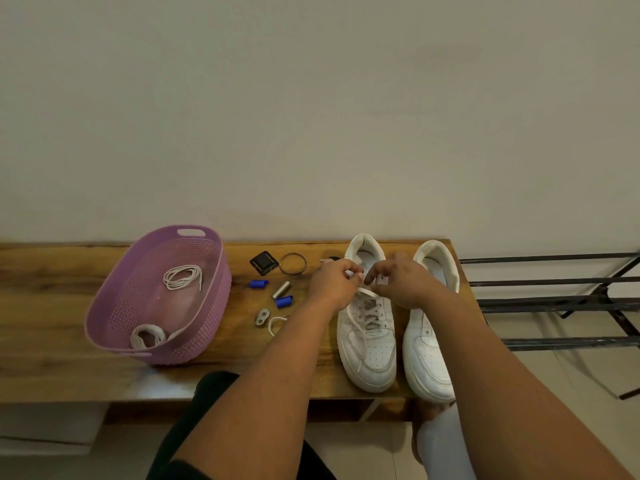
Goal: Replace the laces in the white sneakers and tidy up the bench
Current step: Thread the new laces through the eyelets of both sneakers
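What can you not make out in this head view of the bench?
- Right sneaker: lacing hidden by right hand and forearm.
- Lace ends: blurred in both hands' grip; left hand.
- Dark item behind left hand: mostly covered.
- Small metal pieces: too small to identify.

Looks like a home, probably an entryway or hallway spot where shoes get dealt with. There's a long wooden bench pushed right up against a plain cream wall, and just to the right of it sits a black metal shoe rack with bare horizontal bars, standing on a pale tiled floor. A pair of white sneakers sits on the bench, plus a purple plastic basket holding loose shoelaces. Small household clutter is scattered between them: a bangle, a couple of blue clips, a little metal tube. Nothing industrial or shop-like, just everyday domestic stuff.
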